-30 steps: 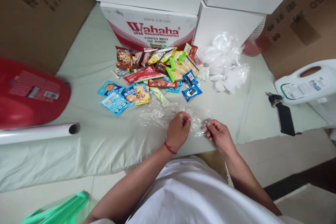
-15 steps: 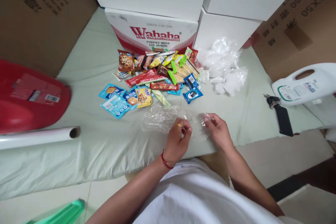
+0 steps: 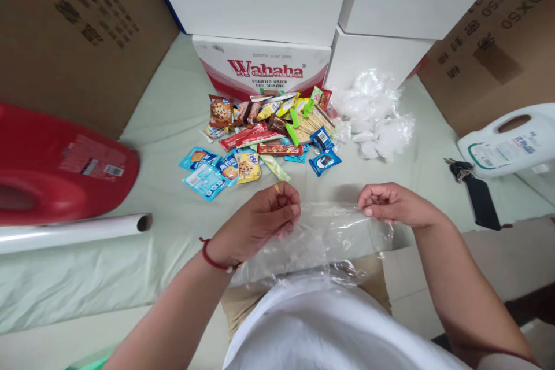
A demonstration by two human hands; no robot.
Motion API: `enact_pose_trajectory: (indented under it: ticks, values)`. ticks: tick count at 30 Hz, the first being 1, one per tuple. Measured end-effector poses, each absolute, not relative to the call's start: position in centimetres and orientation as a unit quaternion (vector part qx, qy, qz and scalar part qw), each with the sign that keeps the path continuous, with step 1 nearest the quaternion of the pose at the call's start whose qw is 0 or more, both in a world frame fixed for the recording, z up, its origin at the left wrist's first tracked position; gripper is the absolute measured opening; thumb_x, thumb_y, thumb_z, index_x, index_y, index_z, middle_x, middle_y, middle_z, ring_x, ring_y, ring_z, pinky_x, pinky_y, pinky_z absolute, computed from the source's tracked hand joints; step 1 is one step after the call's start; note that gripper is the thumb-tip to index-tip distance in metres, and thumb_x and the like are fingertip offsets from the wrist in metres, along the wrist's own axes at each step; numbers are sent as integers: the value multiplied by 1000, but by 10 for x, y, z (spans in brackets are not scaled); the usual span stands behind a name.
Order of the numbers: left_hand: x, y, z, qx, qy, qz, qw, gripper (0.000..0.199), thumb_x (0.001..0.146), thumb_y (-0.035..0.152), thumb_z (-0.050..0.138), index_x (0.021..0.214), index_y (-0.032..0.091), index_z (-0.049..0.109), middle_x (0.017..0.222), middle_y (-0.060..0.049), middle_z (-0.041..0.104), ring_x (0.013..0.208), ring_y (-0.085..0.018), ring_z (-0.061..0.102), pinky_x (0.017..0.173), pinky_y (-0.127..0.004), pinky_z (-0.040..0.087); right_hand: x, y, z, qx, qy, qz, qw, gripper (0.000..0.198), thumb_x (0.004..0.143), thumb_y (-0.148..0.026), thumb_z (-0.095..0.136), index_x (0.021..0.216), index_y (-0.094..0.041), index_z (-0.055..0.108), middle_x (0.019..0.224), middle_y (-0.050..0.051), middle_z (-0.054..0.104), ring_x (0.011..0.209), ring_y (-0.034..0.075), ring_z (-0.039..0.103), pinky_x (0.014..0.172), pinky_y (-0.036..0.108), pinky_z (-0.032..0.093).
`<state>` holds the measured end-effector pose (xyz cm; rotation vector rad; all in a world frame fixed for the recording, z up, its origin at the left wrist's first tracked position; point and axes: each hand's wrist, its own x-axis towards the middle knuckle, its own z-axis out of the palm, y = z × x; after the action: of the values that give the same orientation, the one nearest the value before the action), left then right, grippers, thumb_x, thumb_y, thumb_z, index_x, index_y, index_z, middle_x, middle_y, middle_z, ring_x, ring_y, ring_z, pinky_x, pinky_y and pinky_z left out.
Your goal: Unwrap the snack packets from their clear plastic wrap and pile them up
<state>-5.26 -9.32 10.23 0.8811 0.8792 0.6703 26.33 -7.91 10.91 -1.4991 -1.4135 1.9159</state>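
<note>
"Head view: what are the hands doing?"

"The left hand (image 3: 266, 217) and the right hand (image 3: 396, 205), apart from each other, both pinch the upper edge of a clear film (image 3: 333, 231)."

"Where's that film?"

"Stretched between them, at five o'clock from the snack pile (image 3: 280, 149), near the white shirt (image 3: 321, 329)."

"And beyond, from the film?"

"Wahaha box (image 3: 264, 69) at eleven, crumpled plastic (image 3: 367, 101) at one, white jug (image 3: 515, 136) at two, white roll (image 3: 78, 232) at nine."

Clear bag (image 3: 332, 231) — partly hidden by left hand (image 3: 264, 217), red jug (image 3: 65, 167) cut off at left, white bottle (image 3: 515, 141) at right
</note>
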Motion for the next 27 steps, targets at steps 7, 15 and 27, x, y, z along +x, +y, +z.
enact_pose_trajectory:
  ticks: [7, 15, 27]
  values:
    - [-51, -88, 54, 326, 517, 414, 675, 39, 67, 42, 84, 83, 21, 55, 63, 6, 58, 50, -7, 48, 49, -20, 34, 271, -53, 76, -653, -468, 414, 429, 40, 74, -55, 84, 95, -23, 75, 93, 5, 72, 81, 17, 62, 67, 27, 54]
    - [-44, -95, 35, 280, 537, 464, 647, 42, 66, 41, 85, 88, 21, 55, 67, 8, 58, 55, -9, 54, 53, -21, 40, 210, -119, 38, -628, -308, 631, 335, 74, 70, -86, 70, 106, -22, 73, 103, 12, 75, 92, 25, 69, 64, 33, 59]
    - [-127, -63, 35, 257, 520, 364, 729, 53, 45, 14, 96, 91, 20, 71, 87, -4, 70, 63, -11, 61, 54, -23, 52, 223, -105, 40, -636, -328, 583, 385, 53, 58, -62, 92, 78, -21, 65, 75, 1, 66, 66, 16, 59, 57, 27, 51]
